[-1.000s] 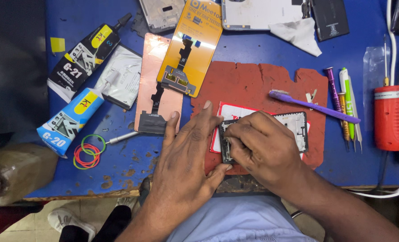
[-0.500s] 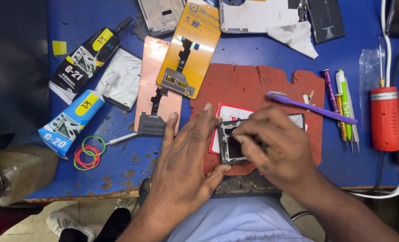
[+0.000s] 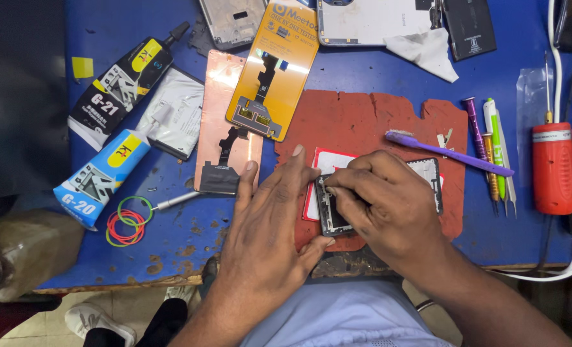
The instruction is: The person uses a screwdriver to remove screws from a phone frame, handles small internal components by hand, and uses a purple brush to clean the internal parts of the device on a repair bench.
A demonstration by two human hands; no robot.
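While your left hand (image 3: 266, 238) stays flat, pinning the phone frame (image 3: 332, 212) to the red mat (image 3: 363, 122), your right hand (image 3: 382, 205) has shifted leftward, its grip pinched narrow at the frame's top edge.

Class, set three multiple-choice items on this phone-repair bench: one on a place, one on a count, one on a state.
1. Where do the rubber bands lie?
A. Near the table's front edge, by the blue glue tube
B. On the red mat
C. Beside the red tool

2. How many glue tubes lie on the table?
A. One
B. Two
C. Four

3. How does the left hand rest?
A. Clenched in a fist
B. Holding the purple brush
C. Flat, fingers spread, beside the phone frame

Answers: 1 A, the bands sit just right of the blue tube's base. 2 B, one black tube, one blue. 3 C, its palm is down while the right hand works on the frame.
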